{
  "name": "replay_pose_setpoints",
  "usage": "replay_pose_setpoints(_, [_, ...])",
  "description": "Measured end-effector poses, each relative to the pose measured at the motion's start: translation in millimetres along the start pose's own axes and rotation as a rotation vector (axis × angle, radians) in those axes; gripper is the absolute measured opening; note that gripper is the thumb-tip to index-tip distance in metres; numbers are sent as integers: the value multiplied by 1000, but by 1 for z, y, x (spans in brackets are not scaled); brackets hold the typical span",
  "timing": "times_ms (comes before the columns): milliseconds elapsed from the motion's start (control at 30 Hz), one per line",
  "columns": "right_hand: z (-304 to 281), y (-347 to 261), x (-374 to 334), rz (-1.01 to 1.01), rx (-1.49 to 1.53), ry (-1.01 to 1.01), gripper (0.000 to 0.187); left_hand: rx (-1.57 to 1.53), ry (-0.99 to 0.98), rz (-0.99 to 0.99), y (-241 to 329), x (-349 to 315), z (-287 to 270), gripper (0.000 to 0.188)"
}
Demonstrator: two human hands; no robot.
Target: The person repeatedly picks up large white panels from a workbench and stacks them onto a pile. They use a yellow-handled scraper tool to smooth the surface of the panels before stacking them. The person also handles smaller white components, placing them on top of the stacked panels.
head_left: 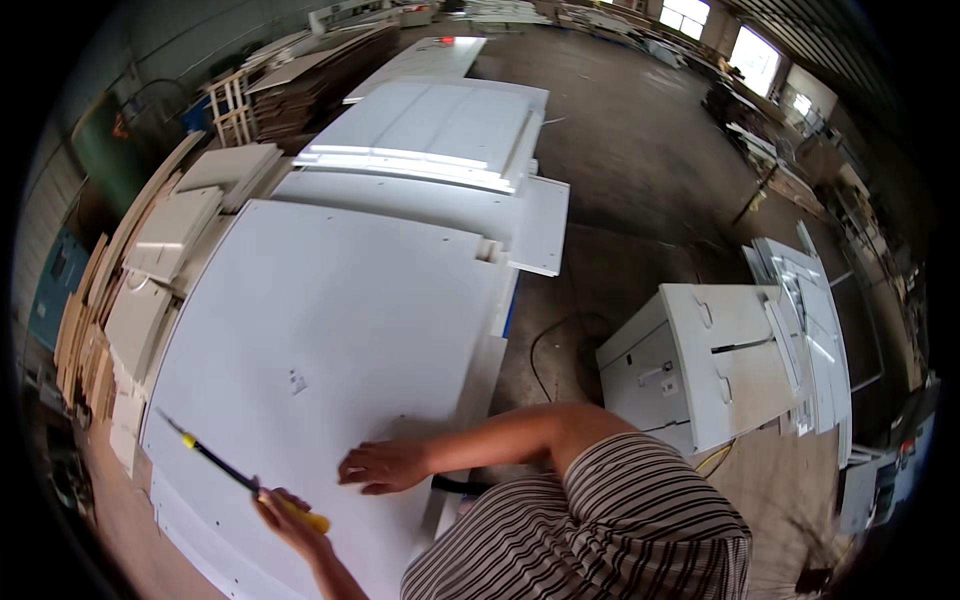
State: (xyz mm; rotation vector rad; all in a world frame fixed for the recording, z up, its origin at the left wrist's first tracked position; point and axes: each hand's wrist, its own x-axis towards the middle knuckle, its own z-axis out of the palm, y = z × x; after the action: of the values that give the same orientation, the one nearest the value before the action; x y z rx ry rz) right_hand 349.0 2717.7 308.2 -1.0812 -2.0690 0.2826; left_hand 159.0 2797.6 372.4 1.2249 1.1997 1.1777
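Evidently, what counts is how the long tool [225,466] lies against the white board [330,290], which is spread flat below it: the left grip [285,508] is wrapped around the tool by its yellow handle [318,523], clamped on it, and the thin tip [170,421] points away and to the left, seen close to the left edge of the board. Its long axis slants over the surface, handle nearer, tip farther off. A small dark hole [218,522] sits in the near left part of the board, left of the left grip and off the tool's line, so working there would probably mean swinging the tip in toward the near side, with the left grip clearly closer. The right grip [382,467] hovers or rests over the board, fingers loosely apart, to the right of the handle; whether it touches the surface, I cannot tell
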Motion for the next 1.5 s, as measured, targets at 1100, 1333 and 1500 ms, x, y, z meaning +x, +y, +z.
replay_pose_setpoints(1100, [-274, 46, -525, 1508, 661, 1589, 15, 557, -1378, 14, -164, -202, 514, 34])
replay_pose_setpoints(1333, [-359, 119, -524, 1454, 611, 1741, 15, 692, -1291, 440, -84, -161, 603, 28])
replay_pose_setpoints(1500, [-405, 166, -526, 1439, 710, 1722, 16, 1091, -965, 795, -40, -70, 623, 28])
